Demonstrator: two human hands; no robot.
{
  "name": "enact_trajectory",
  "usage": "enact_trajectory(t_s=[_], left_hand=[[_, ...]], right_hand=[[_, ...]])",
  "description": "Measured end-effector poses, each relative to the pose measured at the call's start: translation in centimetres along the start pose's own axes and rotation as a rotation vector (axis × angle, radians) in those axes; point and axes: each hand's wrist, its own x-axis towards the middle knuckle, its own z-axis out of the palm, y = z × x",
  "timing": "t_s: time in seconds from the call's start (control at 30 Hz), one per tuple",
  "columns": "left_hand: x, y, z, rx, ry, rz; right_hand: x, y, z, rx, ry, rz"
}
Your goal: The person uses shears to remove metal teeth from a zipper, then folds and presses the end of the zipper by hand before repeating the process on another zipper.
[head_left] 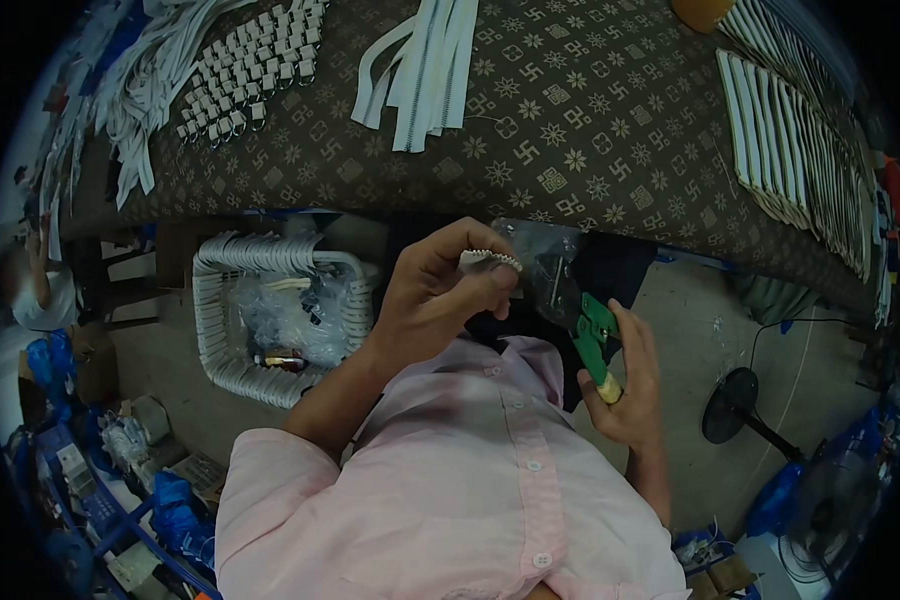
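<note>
In front of my chest, my left hand [445, 285] is closed, thumb against fingers, on the end of a white zipper [485, 260]. Its row of teeth shows along the edge of the pale tape. Lower and to the right, my right hand [630, 380] wraps round a green-handled hand tool [592, 345] with a yellowish lower end. The tool tilts up to the left; its working end is dark and hard to make out. Clear plastic [540, 250] lies behind it, between my hands. Farther forward, several white zipper strips [435, 75] lie on the patterned cloth.
A brown patterned cloth [590, 140] covers the table. It bears rows of padlock-like pieces [255, 75], loose white tapes [160, 80] and stacked zippers [790, 140]. Left of me stands a white woven basket [215, 330] holding plastic; a black fan [735, 405] is right. Another person [45, 285] sits far left.
</note>
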Motion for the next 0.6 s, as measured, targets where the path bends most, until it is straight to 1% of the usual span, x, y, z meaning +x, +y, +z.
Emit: enact_trajectory(t_s=[0.07,0.37,0.6], left_hand=[[-0.01,0.10,0.17,0.027,0.022,0.030],[-0.01,-0.09,0.29,0.004,0.031,0.004],[0.01,-0.38,0.37,0.042,0.038,0.007]], right_hand=[[0.06,-0.19,-0.04,-0.021,-0.008,0.004],[0.03,-0.26,0.03,-0.044,-0.033,0.013],[0.18,-0.10,0.04,0.036,-0.054,0.023]])
